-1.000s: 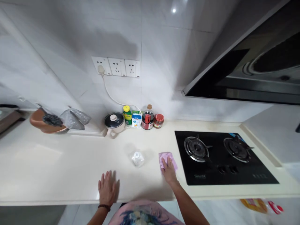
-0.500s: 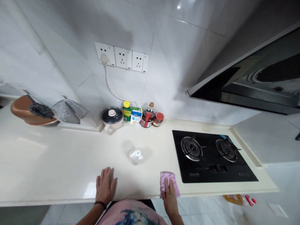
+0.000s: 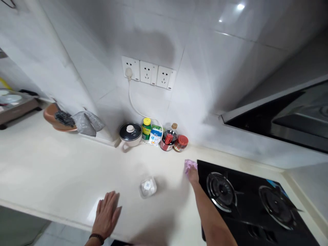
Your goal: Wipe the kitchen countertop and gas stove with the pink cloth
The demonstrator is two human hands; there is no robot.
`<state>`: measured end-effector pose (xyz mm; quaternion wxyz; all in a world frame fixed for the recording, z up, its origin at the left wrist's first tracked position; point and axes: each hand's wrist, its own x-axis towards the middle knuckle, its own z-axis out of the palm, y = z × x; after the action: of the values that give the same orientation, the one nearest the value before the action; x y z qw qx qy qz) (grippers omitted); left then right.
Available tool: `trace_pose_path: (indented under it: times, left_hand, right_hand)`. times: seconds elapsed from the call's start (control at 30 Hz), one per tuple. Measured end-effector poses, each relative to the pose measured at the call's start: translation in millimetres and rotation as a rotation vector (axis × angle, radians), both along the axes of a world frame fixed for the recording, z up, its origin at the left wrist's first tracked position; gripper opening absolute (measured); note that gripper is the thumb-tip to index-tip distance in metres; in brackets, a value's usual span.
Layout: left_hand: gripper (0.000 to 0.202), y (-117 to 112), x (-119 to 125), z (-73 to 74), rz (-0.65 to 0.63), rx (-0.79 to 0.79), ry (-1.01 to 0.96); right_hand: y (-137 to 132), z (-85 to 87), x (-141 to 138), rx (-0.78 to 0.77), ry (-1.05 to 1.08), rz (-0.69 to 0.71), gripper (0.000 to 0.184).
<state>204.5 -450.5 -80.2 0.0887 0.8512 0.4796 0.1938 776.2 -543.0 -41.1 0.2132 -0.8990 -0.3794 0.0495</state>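
My left hand (image 3: 106,215) lies flat on the pale countertop (image 3: 64,174), fingers stretched out and holding nothing. A dark bracelet circles that wrist. With its arm reaching forward, my right hand (image 3: 193,175) is closed on a crumpled pink cloth (image 3: 190,165), pressed to the counter beside the back left corner of the black gas stove (image 3: 239,218). The fingers are partly hidden by the cloth and the back of the hand. Between my hands stands a clear plastic container (image 3: 148,187).
Along the wall stand a small electric pot (image 3: 130,133), a green bottle with yellow cap (image 3: 146,130), a blue-white packet (image 3: 155,136), a dark sauce bottle (image 3: 169,138) and a red-lidded jar (image 3: 180,143). A cord runs to the sockets (image 3: 147,72). The range hood (image 3: 282,118) overhangs the stove.
My right hand has moved forward with the cloth, from the counter's front edge to beside the stove's back corner. The cloth is more bunched. The camera view has shifted; my left hand stays flat.
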Motion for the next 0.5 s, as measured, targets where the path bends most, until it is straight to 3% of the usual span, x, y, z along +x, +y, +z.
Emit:
trace_pose_path:
  times: [0.13, 0.27, 0.37, 0.5]
  left_hand:
    - [0.062, 1, -2, -4.7, 0.003, 0.088, 0.046]
    - [0.064, 1, -4, -2.8, -0.019, 0.152, 0.072]
    - [0.064, 0, -6, 0.1, -0.013, 0.147, 0.08]
    - [0.061, 0, -7, 2.1, -0.013, 0.111, 0.096]
  right_hand:
    - [69, 19.9, 62, 0.046, -0.058, 0.011, 0.062]
    - [113, 13.5, 75, 0.03, -0.099, 0.138, 0.061]
    - [124, -0.8, 71, -0.025, -0.113, 0.22, 0.06]
    - [118, -9.8, 67, -0.1, -0.138, 0.281, 0.063]
